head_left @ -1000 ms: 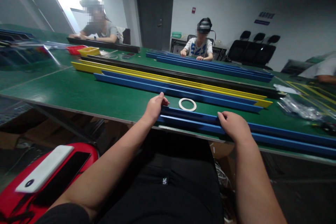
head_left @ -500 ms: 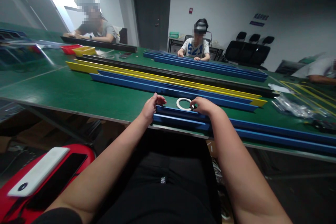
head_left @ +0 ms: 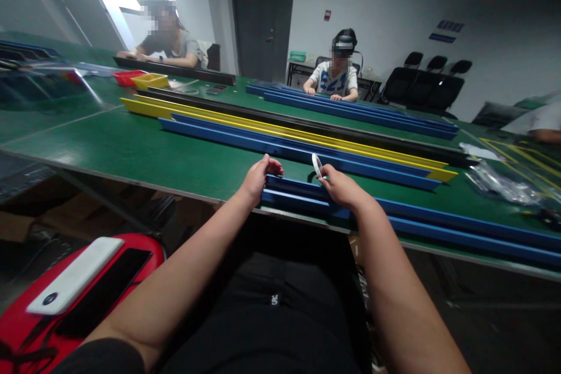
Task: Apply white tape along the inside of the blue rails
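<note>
A white ring like a roll of tape (head_left: 316, 166) is pinched in the fingers of my right hand (head_left: 340, 184), tilted up on edge above the green table. Under that hand runs a long blue channel rail (head_left: 302, 201) along the table's near edge. At the rail's left end, my left hand (head_left: 258, 180) is curled around it, with its fingertips bent over the far side. Part of that grip is hidden behind the hand.
Beyond my hands lie another blue rail (head_left: 210, 134), a yellow rail (head_left: 149, 108) and a black rail (head_left: 280, 118). Clear plastic bags (head_left: 499, 184) lie at right. Two people sit across the table (head_left: 96, 146); a red stool (head_left: 151, 245) holds phone-like objects.
My right hand has lifted the white ring from lying flat to standing on edge. My left hand stays at the rail's end. The camera view has shifted slightly.
</note>
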Demonstrator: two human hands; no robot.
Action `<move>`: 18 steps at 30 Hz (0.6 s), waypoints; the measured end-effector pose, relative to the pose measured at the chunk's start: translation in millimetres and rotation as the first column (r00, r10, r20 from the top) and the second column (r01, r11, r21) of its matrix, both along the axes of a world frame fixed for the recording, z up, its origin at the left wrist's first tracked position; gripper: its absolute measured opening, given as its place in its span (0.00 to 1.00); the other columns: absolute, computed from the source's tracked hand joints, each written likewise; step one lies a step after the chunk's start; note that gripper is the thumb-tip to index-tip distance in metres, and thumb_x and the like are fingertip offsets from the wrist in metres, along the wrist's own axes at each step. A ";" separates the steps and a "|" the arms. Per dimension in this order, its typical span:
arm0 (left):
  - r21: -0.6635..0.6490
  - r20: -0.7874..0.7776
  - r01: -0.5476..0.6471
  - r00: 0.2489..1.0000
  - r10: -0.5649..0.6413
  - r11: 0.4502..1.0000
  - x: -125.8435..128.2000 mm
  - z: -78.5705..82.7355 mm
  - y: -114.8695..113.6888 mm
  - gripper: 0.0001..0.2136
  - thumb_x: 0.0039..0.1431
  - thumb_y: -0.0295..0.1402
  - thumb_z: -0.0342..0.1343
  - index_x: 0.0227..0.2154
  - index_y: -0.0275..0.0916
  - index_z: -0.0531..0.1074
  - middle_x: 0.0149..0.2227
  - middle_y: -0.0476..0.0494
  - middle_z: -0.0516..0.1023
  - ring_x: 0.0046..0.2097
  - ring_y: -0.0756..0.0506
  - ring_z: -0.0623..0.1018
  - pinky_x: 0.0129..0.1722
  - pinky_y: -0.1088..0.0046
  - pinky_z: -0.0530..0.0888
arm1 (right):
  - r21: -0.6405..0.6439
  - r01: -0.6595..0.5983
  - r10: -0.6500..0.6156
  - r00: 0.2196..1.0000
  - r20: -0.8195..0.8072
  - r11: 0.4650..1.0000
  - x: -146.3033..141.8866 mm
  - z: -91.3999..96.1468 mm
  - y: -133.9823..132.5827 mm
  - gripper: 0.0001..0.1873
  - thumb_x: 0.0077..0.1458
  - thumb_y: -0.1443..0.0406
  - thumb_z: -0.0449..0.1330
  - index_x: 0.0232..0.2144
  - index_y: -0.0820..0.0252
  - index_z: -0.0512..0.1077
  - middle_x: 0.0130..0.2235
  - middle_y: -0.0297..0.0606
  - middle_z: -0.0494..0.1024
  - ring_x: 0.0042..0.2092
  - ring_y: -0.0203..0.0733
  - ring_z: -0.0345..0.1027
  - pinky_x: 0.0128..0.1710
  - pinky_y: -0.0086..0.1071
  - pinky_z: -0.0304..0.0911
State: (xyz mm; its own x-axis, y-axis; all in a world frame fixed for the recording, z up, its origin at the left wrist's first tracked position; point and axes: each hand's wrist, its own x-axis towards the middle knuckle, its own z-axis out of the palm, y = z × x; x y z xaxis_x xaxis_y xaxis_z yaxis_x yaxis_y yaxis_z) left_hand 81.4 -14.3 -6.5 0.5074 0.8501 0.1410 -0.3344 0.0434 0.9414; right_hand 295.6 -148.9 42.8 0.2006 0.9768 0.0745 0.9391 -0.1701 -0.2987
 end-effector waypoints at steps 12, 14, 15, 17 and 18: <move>0.046 -0.077 -0.124 0.989 0.127 0.991 2.8 7.1 -5.6 0.24 0.60 0.55 0.47 0.28 0.37 0.72 0.22 0.45 0.76 0.30 0.44 0.79 0.36 0.67 0.73 | 0.237 0.118 -0.162 0.971 0.177 0.964 -41.3 -7.1 -28.9 0.15 0.67 0.57 0.42 0.48 0.56 0.62 0.43 0.44 0.78 0.34 0.46 0.71 0.32 0.35 0.54; 0.044 -0.065 -0.132 0.989 0.135 0.990 3.2 8.0 -4.9 0.24 0.60 0.55 0.48 0.27 0.37 0.71 0.22 0.45 0.76 0.30 0.45 0.79 0.37 0.67 0.73 | 0.243 0.111 -0.154 0.974 0.166 0.964 -40.3 -5.0 -28.3 0.15 0.67 0.58 0.42 0.48 0.56 0.62 0.43 0.44 0.78 0.34 0.46 0.71 0.32 0.34 0.53; 0.041 -0.055 -0.135 0.989 0.138 0.990 3.5 8.3 -4.6 0.23 0.60 0.54 0.48 0.27 0.37 0.71 0.22 0.45 0.76 0.29 0.45 0.78 0.37 0.67 0.74 | 0.246 0.108 -0.150 0.975 0.161 0.963 -40.1 -4.0 -28.1 0.15 0.67 0.58 0.42 0.48 0.56 0.62 0.43 0.44 0.78 0.34 0.46 0.71 0.32 0.34 0.53; 0.040 -0.033 -0.139 0.990 0.140 0.990 5.1 9.0 -4.8 0.23 0.60 0.54 0.49 0.27 0.37 0.71 0.22 0.45 0.75 0.28 0.46 0.77 0.37 0.67 0.74 | 0.252 0.104 -0.147 0.976 0.159 0.962 -39.4 -2.6 -27.8 0.15 0.67 0.57 0.42 0.48 0.56 0.62 0.43 0.43 0.78 0.33 0.46 0.70 0.31 0.34 0.51; 0.042 -0.023 -0.140 0.990 0.141 0.989 6.9 9.4 -5.4 0.23 0.60 0.53 0.49 0.26 0.37 0.71 0.22 0.46 0.74 0.28 0.46 0.77 0.37 0.66 0.75 | 0.254 0.108 -0.152 0.975 0.160 0.961 -38.4 -2.1 -27.9 0.16 0.67 0.57 0.42 0.48 0.56 0.62 0.42 0.43 0.79 0.33 0.45 0.70 0.31 0.34 0.51</move>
